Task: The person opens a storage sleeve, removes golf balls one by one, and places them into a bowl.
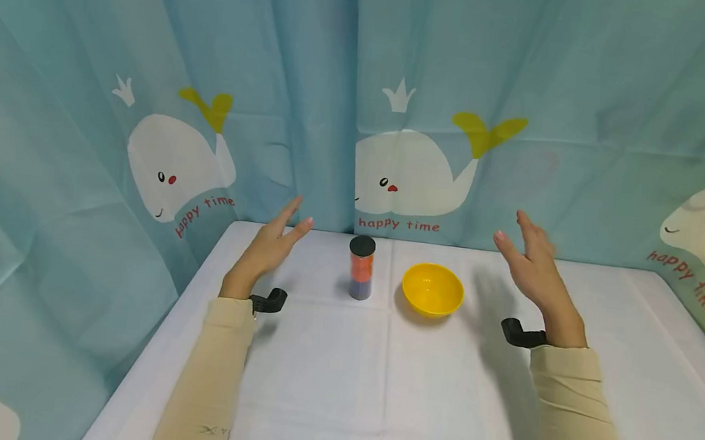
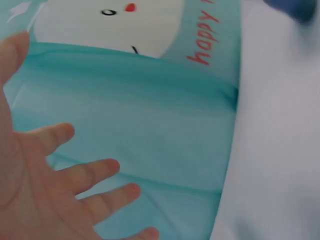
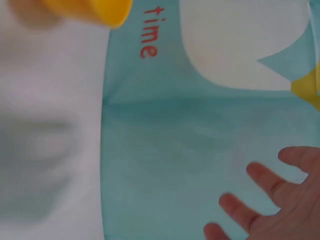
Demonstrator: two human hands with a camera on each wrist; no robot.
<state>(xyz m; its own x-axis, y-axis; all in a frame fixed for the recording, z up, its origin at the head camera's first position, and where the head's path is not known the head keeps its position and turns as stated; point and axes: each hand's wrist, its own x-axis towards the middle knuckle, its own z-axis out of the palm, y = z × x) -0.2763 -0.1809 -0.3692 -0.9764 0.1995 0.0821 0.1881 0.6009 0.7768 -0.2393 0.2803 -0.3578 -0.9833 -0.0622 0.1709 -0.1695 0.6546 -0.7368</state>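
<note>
Two bare hands are held up over the table, one to either side of a container and a bowl. My left hand (image 1: 268, 247) has its fingers spread and holds nothing; in the left wrist view its palm (image 2: 35, 185) shows. To its right stands an upright clear cylindrical container (image 1: 361, 268) with a black lid and orange and purplish contents. A yellow bowl (image 1: 432, 290) sits to the right of that container, its inside bare. Beyond the bowl, my right hand (image 1: 535, 269) is raised with fingers apart, also holding nothing. Part of the bowl (image 3: 100, 7) shows in the right wrist view.
A white cloth (image 1: 319, 385) covers the table. Blue curtains (image 1: 315, 70) printed with whales hang right behind its far edge and along the left. Each wrist wears a black camera mount, such as the left one (image 1: 270, 301).
</note>
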